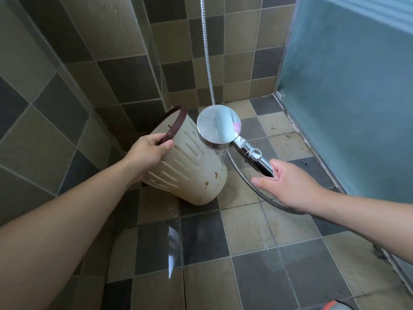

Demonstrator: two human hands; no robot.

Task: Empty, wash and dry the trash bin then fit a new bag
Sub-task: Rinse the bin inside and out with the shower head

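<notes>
Between my two hands, over the tiled floor point(245, 231), sits the work: the bin point(190, 166) on one side and the shower head point(218, 124) on the other. My left hand point(147, 151) grips the bin by its dark rim point(174, 124), thumb on the outside and fingers curled over the edge. I hold the bin tilted, mouth up and away toward the wall, base down toward me and low over the floor; whether the base touches the tiles I cannot tell. Its cream side has long slots and a few brown specks near the base. My right hand point(286, 186) holds the chrome handle point(257, 159) of the shower head, fingers curled under it and the thumb stretched out loose to the left. The head's round back faces me, just beside the bin's upper wall. From the right hand the hose point(207, 52) loops down and climbs the wall beyond. Right of that hand stands a frosted door point(348, 97).
</notes>
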